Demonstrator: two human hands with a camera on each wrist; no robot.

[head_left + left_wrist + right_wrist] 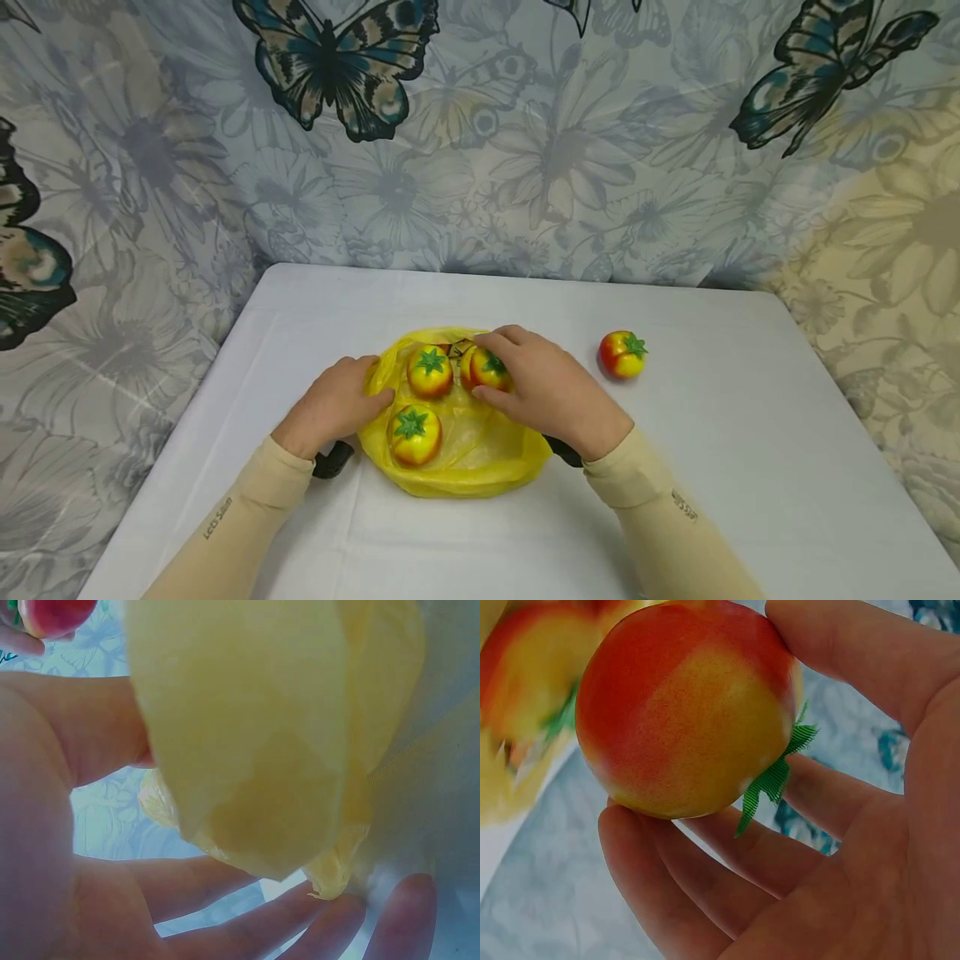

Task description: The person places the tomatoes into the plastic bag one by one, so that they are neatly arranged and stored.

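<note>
A yellow plastic bag (480, 446) lies spread on the table with its mouth facing up. My left hand (336, 402) holds its left rim, thumb over the inner side and fingers outside; in the left wrist view the bag's yellow film (247, 742) hangs between thumb and fingers. My right hand (551, 383) grips a red-and-yellow artificial tomato (686, 712) with a green fabric calyx, over the bag's upper right part. Two similar tomatoes show clearly in the bag, one toward the back (430, 372) and one nearer the front (415, 436). Part of another red shape is tucked behind them.
A further artificial tomato (622, 355) lies on the white-covered table (712, 433), right of the bag. Behind the table hangs a floral and butterfly-patterned cloth (480, 167), which also runs along both sides.
</note>
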